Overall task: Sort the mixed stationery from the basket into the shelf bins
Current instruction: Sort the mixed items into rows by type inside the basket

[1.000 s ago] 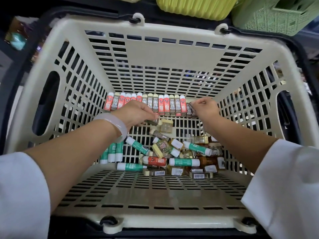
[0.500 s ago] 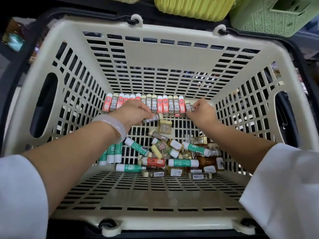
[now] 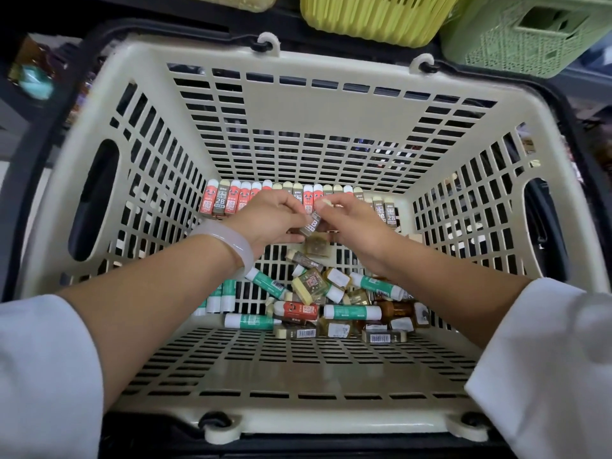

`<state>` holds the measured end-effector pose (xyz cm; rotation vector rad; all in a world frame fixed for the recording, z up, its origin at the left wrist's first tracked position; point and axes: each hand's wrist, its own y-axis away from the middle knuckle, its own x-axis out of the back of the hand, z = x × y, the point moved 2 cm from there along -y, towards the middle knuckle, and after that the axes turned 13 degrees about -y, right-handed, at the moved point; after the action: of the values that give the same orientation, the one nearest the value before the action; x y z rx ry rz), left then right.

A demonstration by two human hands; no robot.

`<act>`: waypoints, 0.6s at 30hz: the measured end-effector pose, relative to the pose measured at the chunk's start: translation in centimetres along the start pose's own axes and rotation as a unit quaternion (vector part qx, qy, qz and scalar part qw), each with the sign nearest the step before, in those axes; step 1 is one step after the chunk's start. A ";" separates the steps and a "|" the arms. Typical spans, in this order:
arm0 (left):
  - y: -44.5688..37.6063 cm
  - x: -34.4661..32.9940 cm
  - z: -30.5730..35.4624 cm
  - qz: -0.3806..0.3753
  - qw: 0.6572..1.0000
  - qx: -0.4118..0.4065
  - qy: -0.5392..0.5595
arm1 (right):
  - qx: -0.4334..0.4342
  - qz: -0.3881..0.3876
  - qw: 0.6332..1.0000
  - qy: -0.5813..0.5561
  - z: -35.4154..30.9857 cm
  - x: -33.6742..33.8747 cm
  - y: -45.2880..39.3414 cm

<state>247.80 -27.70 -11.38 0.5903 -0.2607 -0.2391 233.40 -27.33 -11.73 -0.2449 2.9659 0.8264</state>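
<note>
Cream plastic basket (image 3: 318,111), slatted on every side, holding the whole mixed lot. Along the far wall, a neat row of erasers (image 3: 231,202), red sleeves and olive 2B sleeves standing side by side, probably lined up so that like goes with like before anything leaves for the shelf. Above the basket floor, left hand (image 3: 271,220) and right hand (image 3: 351,223) meeting fingertip to fingertip, both pinching one olive 2B eraser (image 3: 313,223) held tilted between them, seemingly to turn it the right way for a place in the row. Nearer, a loose heap: green glue sticks (image 3: 351,312), a red eraser (image 3: 296,310), small amber blocks, barcoded boxes, all still unsorted. Beyond the rim, a yellow bin (image 3: 374,18) and a pale green bin (image 3: 530,34); contents hidden from here. Sorting barely begun, by the look of the heap.
</note>
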 end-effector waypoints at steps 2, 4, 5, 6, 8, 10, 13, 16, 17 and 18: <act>0.0 -0.1 -0.1 -0.009 0.999 -0.026 -0.042 | 0.005 0.006 0.999 -0.035 0.3 0.0 -0.4; 0.0 0.1 -0.5 -0.005 0.974 -0.085 -0.212 | 0.008 0.071 0.997 -0.020 0.5 1.1 -0.8; 0.1 0.1 -0.8 -0.017 0.946 -0.112 -0.302 | 0.008 0.127 0.992 0.015 0.5 2.1 -1.1; 0.3 0.0 -1.2 -0.045 0.916 -0.129 -0.378 | 0.010 0.191 0.980 0.054 0.5 3.2 -1.4; 0.4 -0.4 -2.3 -0.119 0.855 -0.136 -0.486 | 0.016 0.290 0.952 0.097 0.4 5.6 -1.8; 0.4 -0.7 -2.8 -0.154 0.825 -0.126 -0.529 | 0.025 0.330 0.938 0.106 0.2 7.1 -2.4; 0.3 -0.6 -2.7 -0.152 0.826 -0.120 -0.529 | 0.017 0.320 0.941 0.113 0.4 7.7 -3.4; 0.4 -0.5 -2.9 -0.147 0.827 -0.115 -0.531 | 0.023 0.312 0.945 0.093 0.7 7.6 -3.8; 0.4 -0.4 -3.0 -0.142 0.825 -0.114 -0.536 | 0.026 0.315 0.946 0.072 0.8 7.6 -3.8; 0.4 -0.4 -3.1 -0.136 0.823 -0.114 -0.540 | 0.029 0.316 0.947 0.051 0.8 7.7 -3.6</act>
<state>248.38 -25.72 -13.69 0.1867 -1.2387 -0.8729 226.45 -31.04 -15.00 0.7252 3.1825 0.7740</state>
